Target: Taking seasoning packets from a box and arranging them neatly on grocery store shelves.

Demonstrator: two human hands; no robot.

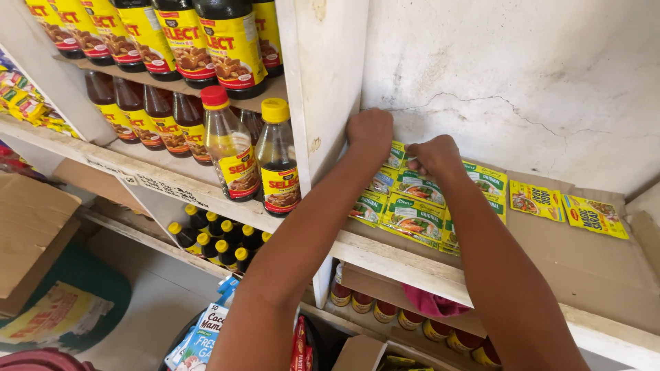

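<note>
Both my arms reach up to a white wooden shelf (412,264). My left hand (370,129) is closed on the top edge of a strip of green seasoning sachets (411,218) near the wall. My right hand (433,154) is closed on the same strip, just to the right. The sachets lie in overlapping rows on brown cardboard (584,247) that lines the shelf.
Two yellow sachets (569,207) lie farther right on the cardboard. Left of a white upright (323,82) stand dark sauce bottles (278,161) with red and yellow caps, with more bottles on the shelves above and below. Small jars (385,310) sit under the shelf.
</note>
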